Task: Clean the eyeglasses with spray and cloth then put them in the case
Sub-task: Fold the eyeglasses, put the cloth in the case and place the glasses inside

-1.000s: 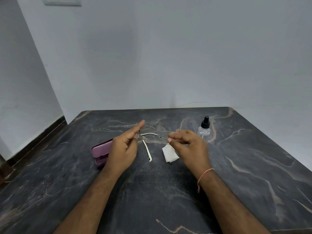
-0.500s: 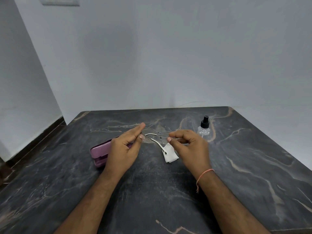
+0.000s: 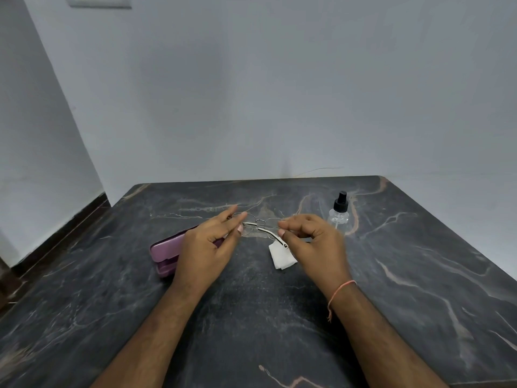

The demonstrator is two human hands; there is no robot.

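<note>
Head view: dark marble-look worktop (image 3: pixel 251 317), glossy, pale and tan veins, set against plain matte grey-white walls. Glasses (image 3: pixel 261 224), thin wire frame with clear lenses, held just above the worktop between both hands. Left hand (image 3: pixel 207 247): thumb and fingers pinch the left end of the frame, grip closed on it. Right hand (image 3: pixel 316 242): thumb and forefinger pinch the right end, other fingers curled, grip closed on the glasses. One pale temple arm slants from the left hinge down toward the right hand, dark tip over the cloth. Cloth (image 3: pixel 281 256), small white folded square, soft, lies flat just below the right hand's fingers. Case (image 3: pixel 167 254), purple hard shell, rounded and oblong, seems slightly ajar, lies left of centre, partly hidden by the left hand. Bottle (image 3: pixel 339 214), clear plastic, round body, black spray cap, upright behind the right hand. Thin orange thread (image 3: pixel 340 292) around the right wrist.

Versus a second ago: the temple arm that hung down near the left hand has swung in across the frame toward the right hand, nearly folded. Left forefinger, then stretched out, now bent onto the frame. Cloth, case and bottle unmoved.
</note>
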